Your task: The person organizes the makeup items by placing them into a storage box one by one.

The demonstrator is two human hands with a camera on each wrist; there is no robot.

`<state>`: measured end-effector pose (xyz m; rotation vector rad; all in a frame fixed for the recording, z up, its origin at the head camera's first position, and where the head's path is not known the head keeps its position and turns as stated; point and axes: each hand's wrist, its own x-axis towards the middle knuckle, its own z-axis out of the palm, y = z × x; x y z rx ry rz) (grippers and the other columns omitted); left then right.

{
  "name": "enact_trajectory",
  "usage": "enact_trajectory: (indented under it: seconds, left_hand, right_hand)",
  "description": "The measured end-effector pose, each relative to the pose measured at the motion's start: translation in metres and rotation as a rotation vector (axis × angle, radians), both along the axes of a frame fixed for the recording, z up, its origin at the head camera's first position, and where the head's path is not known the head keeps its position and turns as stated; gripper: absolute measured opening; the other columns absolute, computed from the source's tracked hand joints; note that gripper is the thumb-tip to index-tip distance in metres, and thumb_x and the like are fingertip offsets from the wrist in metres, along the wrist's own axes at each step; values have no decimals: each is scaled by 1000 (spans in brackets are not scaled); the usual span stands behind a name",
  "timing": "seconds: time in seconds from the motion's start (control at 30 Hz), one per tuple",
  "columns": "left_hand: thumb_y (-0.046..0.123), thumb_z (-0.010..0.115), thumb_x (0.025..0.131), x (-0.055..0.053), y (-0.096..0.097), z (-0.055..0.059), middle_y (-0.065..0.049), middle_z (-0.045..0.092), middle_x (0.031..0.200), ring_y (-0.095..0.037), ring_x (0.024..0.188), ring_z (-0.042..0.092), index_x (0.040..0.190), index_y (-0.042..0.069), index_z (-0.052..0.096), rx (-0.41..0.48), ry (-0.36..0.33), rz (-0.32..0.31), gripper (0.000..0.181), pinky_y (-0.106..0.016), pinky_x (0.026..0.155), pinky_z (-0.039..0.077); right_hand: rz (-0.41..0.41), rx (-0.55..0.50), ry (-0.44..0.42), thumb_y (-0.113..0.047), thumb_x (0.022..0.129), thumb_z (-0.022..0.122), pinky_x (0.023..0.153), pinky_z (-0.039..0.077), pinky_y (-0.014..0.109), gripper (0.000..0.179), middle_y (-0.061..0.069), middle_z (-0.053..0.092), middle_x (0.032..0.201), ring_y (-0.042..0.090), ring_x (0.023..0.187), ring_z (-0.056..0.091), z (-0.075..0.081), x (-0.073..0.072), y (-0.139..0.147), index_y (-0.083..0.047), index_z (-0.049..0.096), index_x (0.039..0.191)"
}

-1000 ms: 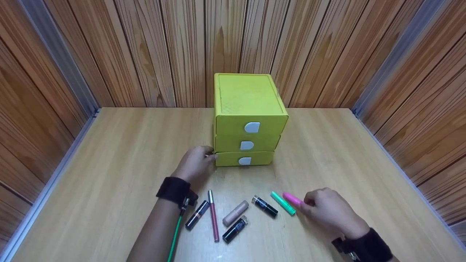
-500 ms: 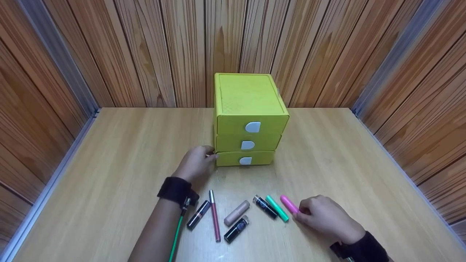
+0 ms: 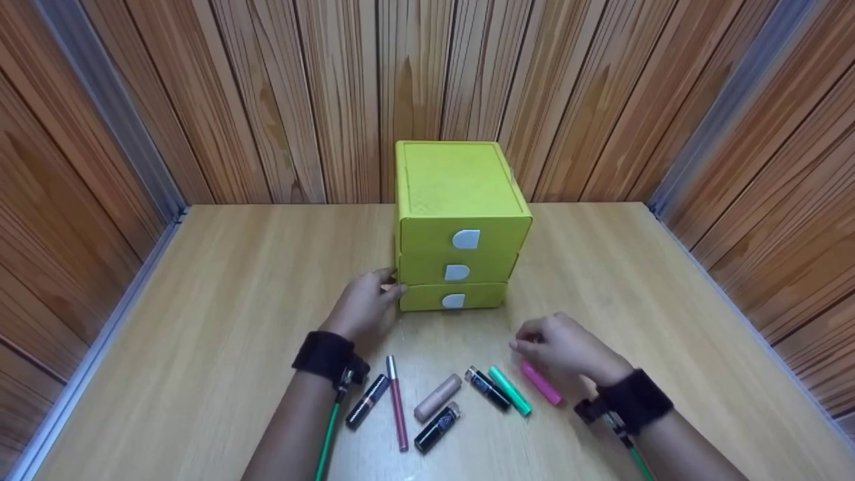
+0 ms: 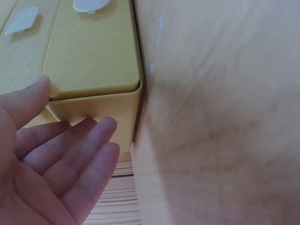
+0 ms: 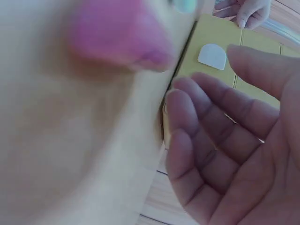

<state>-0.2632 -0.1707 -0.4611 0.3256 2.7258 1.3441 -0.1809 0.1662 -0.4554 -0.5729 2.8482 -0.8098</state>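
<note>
A yellow-green drawer unit [image 3: 461, 180] with three drawers stands at the back of the table, all its drawers closed. My left hand [image 3: 364, 300] is at its lower left front corner. In the left wrist view, the thumb lies by the front edge and the nearly straight fingers [image 4: 105, 131] reach along the side wall. My right hand [image 3: 568, 344] holds nothing, fingers loosely bent, above a pink tube [image 3: 542, 384] lying on the table. That tube shows blurred in the right wrist view. Beside it lie a green tube [image 3: 509, 391] and a black tube [image 3: 487, 389].
More cosmetic tubes lie nearer the front: a mauve one [image 3: 437, 397], a black one [image 3: 438, 427], a slim reddish one [image 3: 397, 407] with a silver end and a dark one [image 3: 367, 401]. Wood-panelled walls [image 3: 280, 100] enclose the table [image 3: 234, 300] at back and sides.
My right hand moved the pink and green tubes leftward toward the black one, let go of the pink tube and rose away toward the drawer unit. The left hand stayed at the unit's corner.
</note>
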Motion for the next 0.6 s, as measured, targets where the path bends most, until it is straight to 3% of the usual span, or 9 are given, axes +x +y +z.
enact_trajectory:
  seconds: [0.17, 0.3, 0.43, 0.6]
  left_hand:
    - [45, 54, 98, 3, -10, -6, -11, 55, 137, -27, 129, 47, 146, 5, 42, 2, 41, 6, 63, -41, 108, 37]
    - [43, 53, 99, 4, -17, -5, -14, 51, 140, -28, 131, 45, 144, 2, 44, -23, 71, 15, 62, -42, 109, 35]
    - [43, 52, 100, 0, -12, -2, -15, 50, 141, -27, 131, 45, 144, 1, 43, -6, 85, -3, 62, -39, 108, 36]
    - [42, 52, 100, -5, -1, -2, -15, 50, 140, -27, 130, 47, 142, 0, 45, 13, 101, -32, 61, -38, 107, 37]
  right_hand:
    - [-19, -90, 17, -25, 93, 67, 70, 54, 32, 15, -6, 67, 83, 11, 76, 62, -3, -31, -36, -13, 73, 100]
    - [5, -104, 97, -23, 93, 68, 79, 54, 33, 20, -4, 70, 94, 12, 86, 64, -8, -49, -66, -10, 73, 107]
    - [-16, -118, 178, -21, 92, 69, 82, 53, 34, 17, -5, 70, 97, 12, 90, 64, -9, -58, -79, -12, 73, 106]
    - [-59, -92, 224, -21, 92, 70, 76, 53, 33, 11, -8, 69, 90, 9, 83, 63, -9, -64, -78, -16, 75, 100]
